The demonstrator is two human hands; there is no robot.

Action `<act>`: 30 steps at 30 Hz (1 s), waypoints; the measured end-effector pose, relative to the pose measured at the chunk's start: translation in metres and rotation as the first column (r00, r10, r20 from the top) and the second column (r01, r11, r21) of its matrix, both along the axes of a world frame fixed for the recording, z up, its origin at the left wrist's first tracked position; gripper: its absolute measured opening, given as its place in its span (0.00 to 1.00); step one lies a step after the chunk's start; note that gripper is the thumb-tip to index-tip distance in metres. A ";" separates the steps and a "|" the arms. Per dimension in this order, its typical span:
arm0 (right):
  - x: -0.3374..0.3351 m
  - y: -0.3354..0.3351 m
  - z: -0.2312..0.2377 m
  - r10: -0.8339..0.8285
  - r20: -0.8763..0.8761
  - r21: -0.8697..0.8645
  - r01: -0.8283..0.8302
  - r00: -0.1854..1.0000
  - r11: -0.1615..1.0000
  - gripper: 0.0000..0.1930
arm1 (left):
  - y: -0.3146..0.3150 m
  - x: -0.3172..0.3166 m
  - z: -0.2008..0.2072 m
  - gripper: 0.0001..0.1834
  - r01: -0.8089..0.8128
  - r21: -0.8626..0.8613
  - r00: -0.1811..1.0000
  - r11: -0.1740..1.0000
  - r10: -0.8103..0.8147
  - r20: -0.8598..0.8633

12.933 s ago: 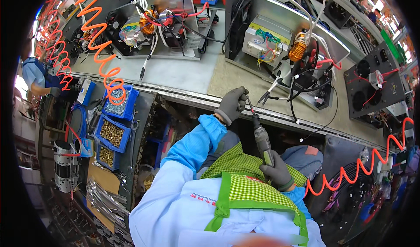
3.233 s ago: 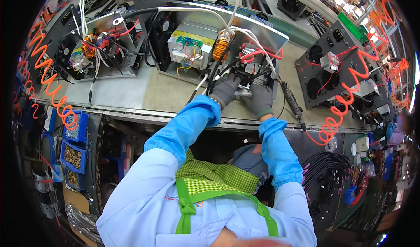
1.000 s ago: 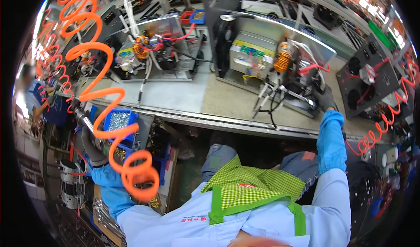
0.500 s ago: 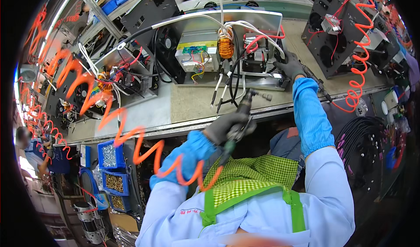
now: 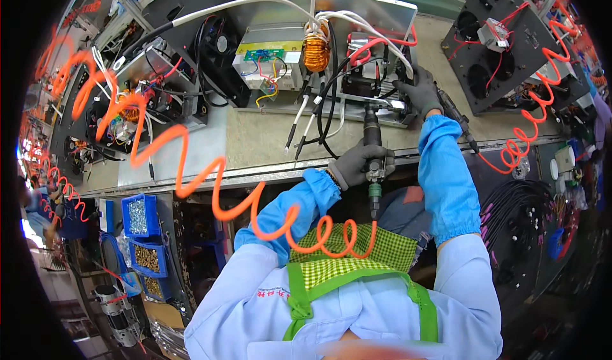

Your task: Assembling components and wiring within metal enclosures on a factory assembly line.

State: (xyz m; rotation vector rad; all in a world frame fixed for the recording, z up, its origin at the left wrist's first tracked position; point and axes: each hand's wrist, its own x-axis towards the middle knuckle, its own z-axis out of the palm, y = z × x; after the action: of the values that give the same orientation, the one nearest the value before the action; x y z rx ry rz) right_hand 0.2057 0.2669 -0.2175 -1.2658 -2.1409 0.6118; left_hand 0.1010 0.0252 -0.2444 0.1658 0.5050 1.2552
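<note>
My left hand (image 5: 360, 164), in a dark grey glove, is wrapped round an air ratchet wrench (image 5: 371, 130) fed by an orange coiled hose (image 5: 220, 197). The wrench's angled head reaches the front right edge of an opened metal chassis (image 5: 274, 113). At the chassis's right end, my gloved right hand (image 5: 421, 93) has its fingers bent by a white cable (image 5: 396, 52); what they grip is hidden. Inside the chassis are a copper-wound toroid coil (image 5: 317, 52), a green circuit board (image 5: 263, 54) and red cables (image 5: 365, 59). Black and white leads hang over the front.
Beside my right hand lies a second air tool (image 5: 456, 114) on its own orange hose. A dark housing with fans (image 5: 478, 47) stands at the right, and another wired chassis (image 5: 143, 108) at the left. Blue bins of screws (image 5: 141, 214) sit below the bench's left side.
My left hand has moved right and forward, turning the wrench upright and bringing its head to the chassis edge. The right hand stays at the chassis's right end. The view has shifted slightly.
</note>
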 end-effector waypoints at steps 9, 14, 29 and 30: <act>0.006 0.007 -0.015 0.012 -0.150 -0.015 -0.014 0.989 1.000 0.38 | 0.013 0.007 0.004 0.10 0.036 -0.058 0.992 0.998 -0.043 -0.122; 0.002 0.013 -0.020 0.041 -0.135 -0.005 -0.042 0.990 0.999 0.38 | 0.010 0.000 0.003 0.12 0.080 0.028 0.993 0.996 -0.077 -0.092; 0.024 -0.096 0.057 0.036 0.192 0.490 -0.128 0.981 0.862 0.30 | 0.009 -0.014 -0.014 0.19 0.059 0.085 0.990 0.995 -0.069 0.121; 0.035 -0.121 0.078 0.100 0.260 0.198 -0.154 0.961 0.968 0.27 | 0.005 -0.015 -0.006 0.18 0.003 0.057 0.999 0.998 -0.006 0.040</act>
State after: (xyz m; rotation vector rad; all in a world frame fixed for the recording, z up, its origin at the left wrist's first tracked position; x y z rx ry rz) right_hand 0.2404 0.1463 -0.1399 -1.1397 -2.4342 0.2701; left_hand 0.0861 0.0306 -0.2501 0.1889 0.4339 1.2667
